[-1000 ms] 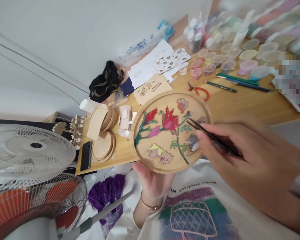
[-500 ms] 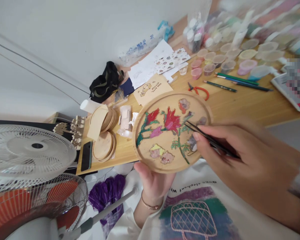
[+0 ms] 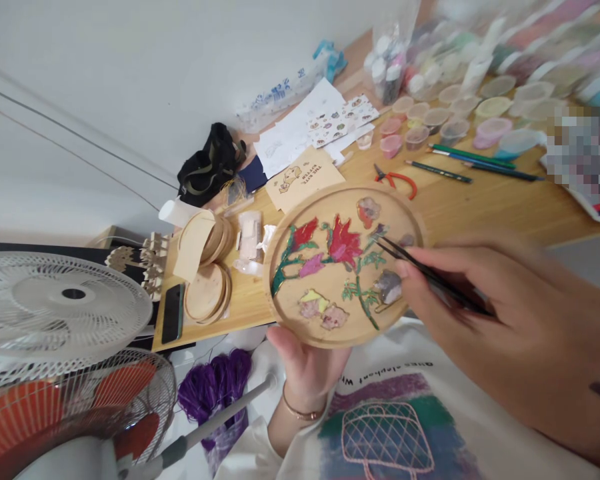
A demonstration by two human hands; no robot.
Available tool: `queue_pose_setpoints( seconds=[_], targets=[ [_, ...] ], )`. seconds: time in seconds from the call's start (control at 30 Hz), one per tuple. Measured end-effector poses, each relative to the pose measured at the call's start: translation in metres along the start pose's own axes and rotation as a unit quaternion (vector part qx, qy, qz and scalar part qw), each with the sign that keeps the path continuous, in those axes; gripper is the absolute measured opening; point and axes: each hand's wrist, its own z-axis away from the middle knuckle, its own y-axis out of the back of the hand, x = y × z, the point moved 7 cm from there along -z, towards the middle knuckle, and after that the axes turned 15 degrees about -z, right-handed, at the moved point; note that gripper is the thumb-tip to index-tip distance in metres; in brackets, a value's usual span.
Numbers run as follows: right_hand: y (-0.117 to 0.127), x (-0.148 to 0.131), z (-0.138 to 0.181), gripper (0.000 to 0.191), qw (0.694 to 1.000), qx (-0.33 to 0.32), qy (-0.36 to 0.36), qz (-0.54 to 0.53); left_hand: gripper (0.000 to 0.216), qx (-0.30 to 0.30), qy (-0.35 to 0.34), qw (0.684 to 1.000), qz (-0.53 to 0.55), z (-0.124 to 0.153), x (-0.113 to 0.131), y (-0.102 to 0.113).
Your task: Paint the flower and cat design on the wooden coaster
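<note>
My left hand [image 3: 306,365] grips the near rim of a round wooden tray [image 3: 300,320], holding it up over my lap at the table's front edge. The tray carries a coloured picture of red flowers [image 3: 343,241], green stems and small pale patches. My right hand [image 3: 500,320] comes in from the right, fingers pinched on black tweezers [image 3: 420,270]. The tweezer tips rest on the picture near a purple-grey patch at the tray's right side.
A wooden table [image 3: 480,207] holds red-handled pliers [image 3: 397,180], pencils [image 3: 473,163], several small paint cups [image 3: 430,120], paper sheets [image 3: 300,130], round wooden discs [image 3: 207,293] and a black phone [image 3: 173,312]. White and orange fans [image 3: 63,313] stand at the left. Purple yarn [image 3: 215,383] lies below the table.
My right hand drew back slightly to the right, and the tweezer tips shifted a little up and right on the picture. The tray stays held in about the same place.
</note>
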Motion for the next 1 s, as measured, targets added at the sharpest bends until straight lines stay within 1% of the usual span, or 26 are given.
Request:
queue_pose_setpoints(
  seconds=[0.2,0.37,0.47,0.63,0.7,0.8,1.0],
  targets=[
    [0.002,-0.002,0.000,0.008,1.000,-0.010,0.003,-0.008,0.080,0.008,0.006,1.000,-0.007,-0.001,0.000,0.000],
    [0.003,-0.002,0.002,0.008,1.000,-0.008,-0.001,-0.005,0.081,-0.021,0.019,1.000,0.013,0.001,-0.006,0.003],
    [0.003,-0.002,0.002,0.008,1.000,-0.012,-0.002,0.004,0.084,-0.020,0.026,0.999,0.009,0.002,-0.011,0.007],
    [0.001,0.002,0.005,0.005,0.999,-0.024,-0.046,0.007,0.076,-0.031,0.004,0.999,0.038,0.002,-0.009,0.007],
    [0.001,0.001,0.005,0.005,0.999,-0.026,-0.038,0.005,0.072,-0.039,-0.007,0.998,0.047,0.001,-0.006,0.005],
    [0.001,-0.001,0.004,0.005,0.999,-0.024,-0.025,-0.001,0.069,-0.032,-0.022,0.998,0.048,0.000,-0.002,0.004],
    [0.000,-0.002,0.006,0.004,0.999,-0.026,-0.019,-0.025,0.073,-0.018,-0.012,0.999,0.041,-0.001,-0.001,0.004]
  ],
)
